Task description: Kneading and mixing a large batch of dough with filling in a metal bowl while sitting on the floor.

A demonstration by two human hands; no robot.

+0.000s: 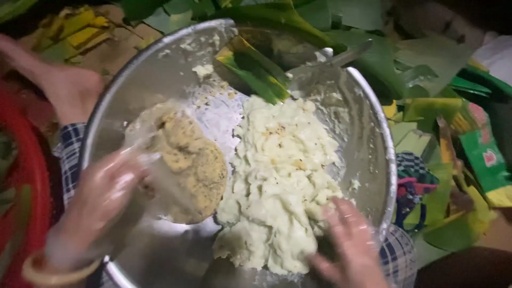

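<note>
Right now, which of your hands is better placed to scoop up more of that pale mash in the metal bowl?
The right hand, I'd say: its fingers already rest on the near edge of the pale mash in the metal bowl. The left hand is busy against the brownish lump, blurred.

Dim light around me. Green leaves point(384, 58) heaped beyond my knees, a red basin point(26, 176) at my left, brown floor point(120, 53) between.

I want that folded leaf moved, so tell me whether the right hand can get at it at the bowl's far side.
Probably yes. The right hand rests on the white mash; the folded leaf lies uncovered beyond it in the metal bowl, so only a reach over the mash is needed.
</note>
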